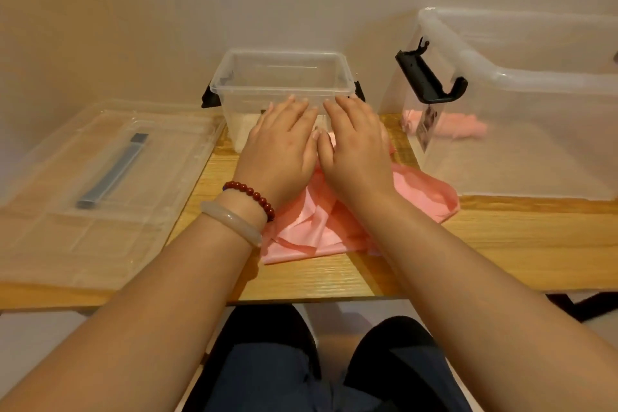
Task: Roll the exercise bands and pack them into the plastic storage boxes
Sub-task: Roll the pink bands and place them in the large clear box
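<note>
Head view: left hand (279,147) and right hand (356,147) lie side by side, palms down, fingers straight and flat, pressing on the far end of the pink exercise band (424,197). Neither hand grips anything. Both sit equally over the band. Its loose length trails from under the palms toward the near table (501,244) edge and out to the right, so no clean long axis can be stated. Any rolled portion is hidden beneath the hands. Band surface is thin, creased and folded over itself. The small storage box (284,90) stands just beyond the fingertips; whether they touch it cannot be told. The large storage box (535,77), far right, already holds pink bands (461,129).
</note>
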